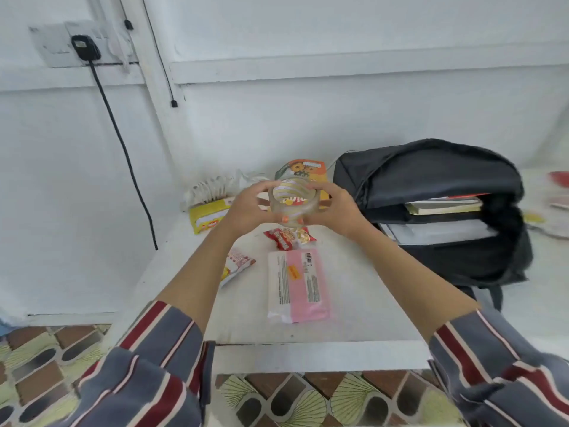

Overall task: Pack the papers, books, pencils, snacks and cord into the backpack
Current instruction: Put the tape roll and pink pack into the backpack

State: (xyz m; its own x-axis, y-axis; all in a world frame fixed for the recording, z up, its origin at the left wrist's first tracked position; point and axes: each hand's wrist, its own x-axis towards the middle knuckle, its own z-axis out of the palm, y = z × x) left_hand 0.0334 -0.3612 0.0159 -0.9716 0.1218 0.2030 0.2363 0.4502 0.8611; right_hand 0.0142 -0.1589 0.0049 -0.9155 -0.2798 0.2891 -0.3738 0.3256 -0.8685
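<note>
Above the white table (369,303), both hands (246,211) (335,211) grip a round translucent tub (292,200).

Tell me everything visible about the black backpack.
The backpack is black soft fabric and lies on the white table, right of the left hand and right hand, which hold a clear container, not it. Its main compartment is unzipped and gapes toward the camera. Inside lie books above white papers. Straps show under its near side.

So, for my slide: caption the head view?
Left hand and right hand hold a clear snack cup beside the open backpack.
</note>
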